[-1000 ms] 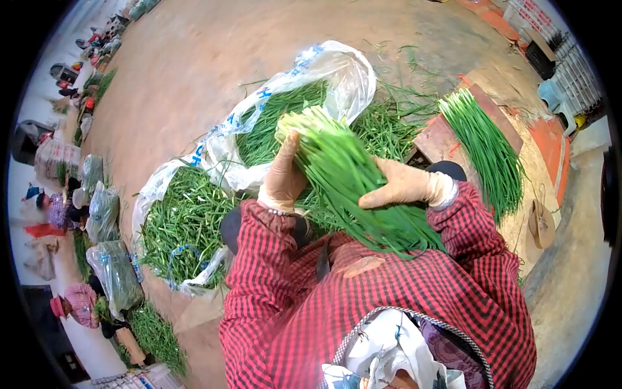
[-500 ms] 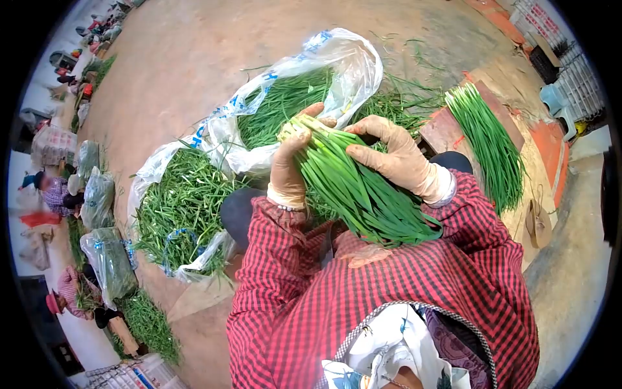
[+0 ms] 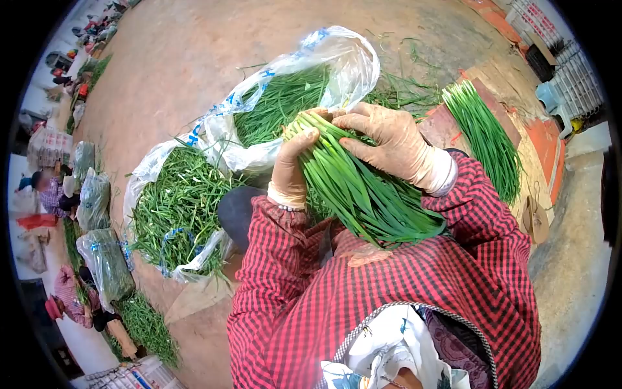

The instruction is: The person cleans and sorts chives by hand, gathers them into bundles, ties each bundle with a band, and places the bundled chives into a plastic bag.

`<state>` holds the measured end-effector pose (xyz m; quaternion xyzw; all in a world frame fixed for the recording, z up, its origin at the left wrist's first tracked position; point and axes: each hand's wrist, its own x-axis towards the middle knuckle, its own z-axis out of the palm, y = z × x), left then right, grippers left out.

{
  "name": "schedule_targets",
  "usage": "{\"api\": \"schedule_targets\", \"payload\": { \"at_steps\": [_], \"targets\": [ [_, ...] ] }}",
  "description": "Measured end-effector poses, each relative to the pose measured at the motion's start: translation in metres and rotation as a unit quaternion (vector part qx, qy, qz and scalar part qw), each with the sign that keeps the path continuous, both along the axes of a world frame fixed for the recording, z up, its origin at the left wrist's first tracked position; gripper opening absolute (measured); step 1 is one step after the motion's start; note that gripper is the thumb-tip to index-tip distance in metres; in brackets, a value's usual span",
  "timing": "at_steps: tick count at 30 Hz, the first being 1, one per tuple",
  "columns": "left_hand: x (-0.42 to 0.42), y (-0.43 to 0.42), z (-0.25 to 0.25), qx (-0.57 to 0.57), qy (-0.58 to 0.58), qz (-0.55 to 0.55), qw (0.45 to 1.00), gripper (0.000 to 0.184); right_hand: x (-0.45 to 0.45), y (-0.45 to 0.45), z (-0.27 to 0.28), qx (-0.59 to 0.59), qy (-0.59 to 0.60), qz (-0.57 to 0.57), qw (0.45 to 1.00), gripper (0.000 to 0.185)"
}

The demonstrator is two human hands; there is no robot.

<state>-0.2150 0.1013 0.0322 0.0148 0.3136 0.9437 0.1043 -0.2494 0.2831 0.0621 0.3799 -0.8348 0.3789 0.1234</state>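
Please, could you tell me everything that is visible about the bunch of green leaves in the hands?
The bunch is many long, slender, fresh-looking green leaves with paler, yellowish ends; no tie is visible. It slants before the checked garment, pale ends upper left, darker tips spreading toward lower right. The left hand holds it near the pale ends; the right hand is at its upper side, its grip unclear.

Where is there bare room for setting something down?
The widest bare patch is the brown floor, between the filled bags at left and the open white bags. Another is the pale floor right of the tan slipper. It is crowded around the held bunch: bagged greens lie to its left and beyond it, another bunch to its right.
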Motion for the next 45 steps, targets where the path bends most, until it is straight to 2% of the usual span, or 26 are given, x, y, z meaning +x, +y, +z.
{"api": "schedule_targets", "payload": {
  "at_steps": [1, 2, 4, 7, 8, 10, 11, 13, 14, 15, 17, 19, 21, 23, 25, 29, 31, 32, 34, 35, 38, 39, 42, 45],
  "targets": [
    [0.000, 0.001, 0.001, 0.006, -0.005, -0.010, 1.000, 0.049, -0.002, 0.001, 0.004, 0.048, 0.056, 0.001, 0.997, 0.024],
    [-0.004, -0.001, -0.007, -0.006, -0.008, -0.014, 1.000, 0.046, -0.002, 0.002, 0.007, 0.049, 0.057, -0.001, 0.997, 0.024],
    [-0.006, -0.003, -0.001, -0.030, -0.014, -0.023, 0.999, 0.046, -0.002, 0.001, 0.014, 0.165, 0.069, -0.023, 0.984, 0.023],
    [-0.009, -0.001, 0.001, -0.044, -0.011, -0.038, 0.998, 0.049, 0.003, -0.002, 0.026, 0.175, 0.051, -0.036, 0.983, 0.025],
    [-0.009, 0.000, 0.003, -0.042, -0.008, -0.042, 0.998, 0.050, 0.001, -0.001, 0.024, 0.175, 0.051, -0.038, 0.983, 0.025],
    [-0.012, -0.001, -0.001, -0.034, -0.002, -0.049, 0.998, 0.052, -0.005, 0.003, 0.020, 0.068, -0.003, 0.016, 0.998, 0.027],
    [-0.011, -0.001, -0.001, -0.033, -0.001, -0.051, 0.998, 0.052, -0.009, 0.006, 0.019, 0.069, -0.003, 0.015, 0.997, 0.027],
    [-0.008, 0.001, 0.002, -0.032, -0.001, -0.060, 0.998, 0.054, -0.015, 0.012, 0.019, 0.014, -0.119, 0.075, 0.990, 0.027],
    [-0.008, 0.000, -0.001, -0.019, -0.002, -0.070, 0.997, 0.053, -0.016, 0.015, 0.021, 0.069, -0.108, 0.061, 0.990, 0.024],
    [-0.008, 0.000, 0.000, -0.018, -0.002, -0.071, 0.997, 0.053, -0.015, 0.015, 0.022, 0.069, -0.108, 0.059, 0.990, 0.024],
    [-0.007, 0.000, 0.003, -0.042, -0.013, -0.077, 0.996, 0.052, -0.010, 0.010, 0.021, 0.096, -0.015, 0.032, 0.995, 0.023],
    [-0.008, -0.001, 0.002, -0.054, -0.009, -0.078, 0.995, 0.051, -0.004, 0.004, 0.022, 0.111, 0.006, 0.016, 0.994, 0.024],
    [-0.009, -0.001, -0.004, -0.041, -0.022, -0.063, 0.997, 0.051, 0.003, -0.001, 0.027, 0.164, 0.033, -0.057, 0.984, 0.031],
    [-0.008, -0.001, 0.000, -0.040, -0.015, -0.068, 0.997, 0.050, 0.004, -0.001, 0.024, 0.129, 0.000, -0.050, 0.990, 0.030],
    [-0.008, 0.002, 0.005, -0.034, 0.005, -0.073, 0.997, 0.048, 0.005, -0.002, 0.015, -0.020, -0.059, -0.008, 0.998, 0.026],
    [-0.008, 0.006, 0.004, -0.028, 0.002, -0.056, 0.998, 0.048, -0.003, 0.003, 0.002, -0.023, -0.016, 0.020, 0.999, 0.024],
    [-0.006, 0.007, 0.006, -0.026, 0.004, -0.054, 0.998, 0.046, -0.007, 0.005, 0.003, -0.043, -0.088, 0.053, 0.994, 0.022],
    [-0.006, 0.008, 0.007, -0.024, 0.007, -0.050, 0.998, 0.044, -0.009, 0.007, 0.008, -0.043, -0.088, 0.052, 0.994, 0.022],
    [-0.008, 0.007, 0.003, -0.024, -0.001, -0.056, 0.998, 0.043, -0.011, 0.010, 0.026, 0.012, -0.139, 0.082, 0.987, 0.021],
    [-0.011, 0.006, -0.002, -0.024, -0.009, -0.062, 0.998, 0.041, -0.014, 0.010, 0.031, 0.012, -0.139, 0.081, 0.987, 0.021],
    [-0.011, 0.009, -0.001, -0.039, 0.001, -0.088, 0.995, 0.041, -0.026, 0.014, 0.043, 0.131, -0.109, 0.105, 0.980, 0.027],
    [-0.009, 0.010, 0.002, -0.054, 0.005, -0.091, 0.994, 0.042, -0.030, 0.015, 0.047, 0.130, -0.110, 0.103, 0.980, 0.027],
    [-0.009, 0.012, 0.006, -0.066, 0.037, -0.106, 0.991, 0.051, -0.036, 0.016, 0.060, 0.163, -0.225, 0.152, 0.949, 0.030],
    [-0.009, 0.017, 0.013, -0.104, 0.047, -0.116, 0.987, 0.060, -0.040, 0.018, 0.066, 0.176, -0.205, 0.177, 0.946, 0.032]
  ]
}}
